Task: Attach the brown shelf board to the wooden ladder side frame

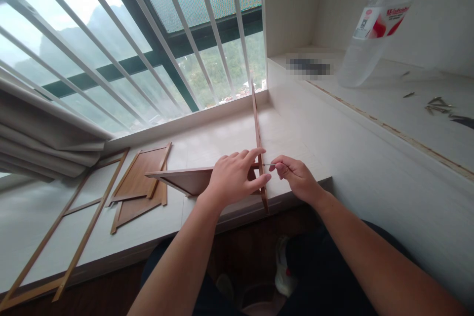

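Observation:
My left hand (pixel 237 175) is closed over the end of a brown wooden panel (pixel 185 180) that stands on edge on the white ledge. Its thumb and index finger reach to a long wooden upright (pixel 258 131), which meets the panel's end. On the far side of that upright, my right hand (pixel 296 175) pinches a thin metal rod (pixel 269 164). The rod points left, its tip at the upright where the panel joins; whether it is a hex key or a screw I cannot make out.
Flat wooden panels (pixel 142 165) and a ladder-like wooden frame (pixel 79 212) lie on the ledge to the left. A plastic bottle (pixel 366 44) and several loose screws (pixel 438 105) rest on the raised right shelf. Behind are window bars (pixel 200 24) and a grey curtain (pixel 40 123).

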Motion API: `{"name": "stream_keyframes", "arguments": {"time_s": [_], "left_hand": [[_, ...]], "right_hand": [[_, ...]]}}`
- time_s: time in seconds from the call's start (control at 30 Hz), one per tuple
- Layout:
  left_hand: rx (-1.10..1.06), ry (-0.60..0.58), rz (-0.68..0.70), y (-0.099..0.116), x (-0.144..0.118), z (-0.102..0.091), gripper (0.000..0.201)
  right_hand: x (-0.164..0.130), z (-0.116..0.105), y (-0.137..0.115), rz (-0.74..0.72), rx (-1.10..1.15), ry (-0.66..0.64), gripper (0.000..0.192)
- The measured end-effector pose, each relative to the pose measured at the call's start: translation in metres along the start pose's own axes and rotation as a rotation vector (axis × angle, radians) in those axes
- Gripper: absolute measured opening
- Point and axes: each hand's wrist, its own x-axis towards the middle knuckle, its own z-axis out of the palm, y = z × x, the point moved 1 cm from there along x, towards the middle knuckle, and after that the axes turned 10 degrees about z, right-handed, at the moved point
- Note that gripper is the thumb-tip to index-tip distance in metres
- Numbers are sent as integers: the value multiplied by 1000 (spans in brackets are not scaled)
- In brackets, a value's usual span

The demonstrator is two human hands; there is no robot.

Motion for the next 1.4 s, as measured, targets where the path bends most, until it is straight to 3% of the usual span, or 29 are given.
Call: {"name": "stream_keyframes", "arguments": {"time_s": [0.43, 0.63, 1.03, 1.17, 1.4], "left_hand": [[3, -7, -8, 0, 0, 0, 58], [4, -3, -4, 0, -1, 0, 57], [-6, -11, -7, 0, -1, -1, 58], [-9, -10, -9, 0, -1, 0, 58], [0, -11, -8, 0, -1, 0, 57]], "right_hand": [[0, -6, 4, 30, 19, -34, 40], [-1, -8, -5, 0, -93, 41, 42], [-4, -8, -8, 67, -43, 166, 40], [-4, -9, -9, 104, 5, 143, 40], [-5, -8, -11, 35, -24, 57, 34]]}}
